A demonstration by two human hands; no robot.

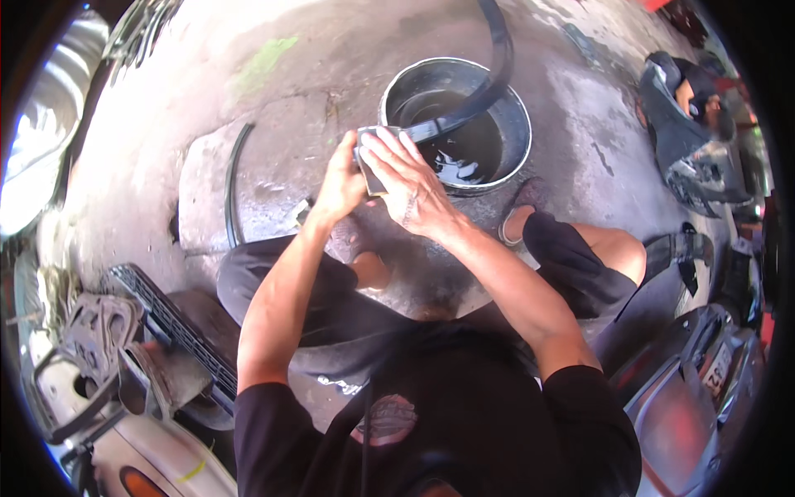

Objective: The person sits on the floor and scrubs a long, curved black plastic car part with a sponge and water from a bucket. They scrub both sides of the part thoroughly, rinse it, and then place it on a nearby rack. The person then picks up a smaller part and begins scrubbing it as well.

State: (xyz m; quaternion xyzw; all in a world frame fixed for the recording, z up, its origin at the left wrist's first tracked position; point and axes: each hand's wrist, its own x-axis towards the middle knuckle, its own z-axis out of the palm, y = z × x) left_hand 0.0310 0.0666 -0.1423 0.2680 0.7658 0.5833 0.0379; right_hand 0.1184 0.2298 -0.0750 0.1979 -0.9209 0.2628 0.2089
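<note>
A long, curved black trim strip point(475, 102) arches over a round bucket point(520, 112), and its near end lies between my hands. My left hand point(343, 180) grips that end from the left, with the thumb on the near side. Flat across the top lies my right hand point(413, 186), its fingers extended over a dark, flat rectangular piece point(374, 176), perhaps an abrasive sheet. My palm and fingers hide part of this piece and where it meets the strip. Dark liquid point(463, 158) fills the lower part of the bucket.
A thin curved strip point(231, 186) lies on the concrete floor point(298, 112) at left. Vehicle parts, including a black grille point(180, 323) and a pale body panel point(158, 447), crowd the lower left. Dark plastic parts point(689, 155) stand at right; a glossy panel point(674, 428) sits at lower right.
</note>
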